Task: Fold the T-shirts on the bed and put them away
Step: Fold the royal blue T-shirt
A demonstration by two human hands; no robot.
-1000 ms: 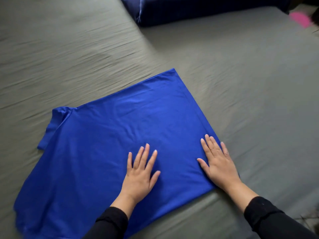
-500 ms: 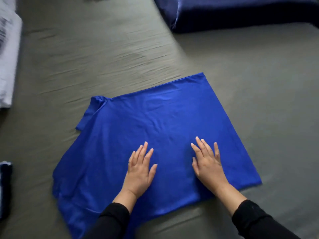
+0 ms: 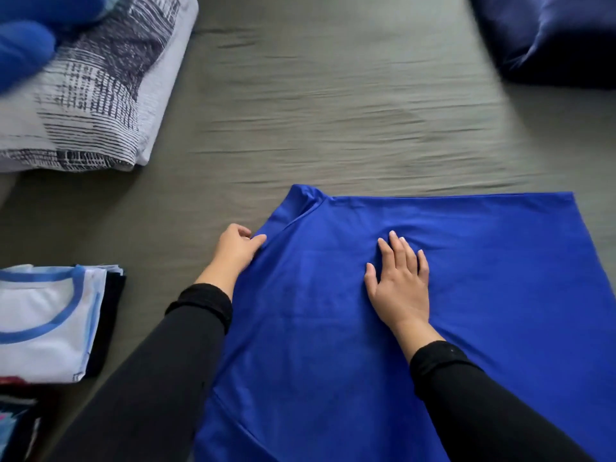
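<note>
A bright blue T-shirt point(image 3: 483, 295) lies flat on the grey bed sheet point(image 3: 316, 111), folded lengthwise, with its sleeve pointing to the upper left. My left hand point(image 3: 235, 250) pinches the shirt's left edge just below the sleeve. My right hand point(image 3: 398, 281) rests flat on the cloth near the shirt's middle, fingers spread. At the left edge of the bed sits a stack of folded T-shirts point(image 3: 50, 323); the top one is white with a light-blue collar.
A white pillow with a dark striped print point(image 3: 100, 88) lies at the upper left, with something blurred and blue on its corner. A dark navy pillow point(image 3: 550, 38) is at the upper right. More coloured cloth shows at the bottom-left corner.
The view swung left, bringing the pillow and the folded stack into sight. My left hand slid from flat on the shirt to grip its left edge. My right hand moved toward the shirt's middle.
</note>
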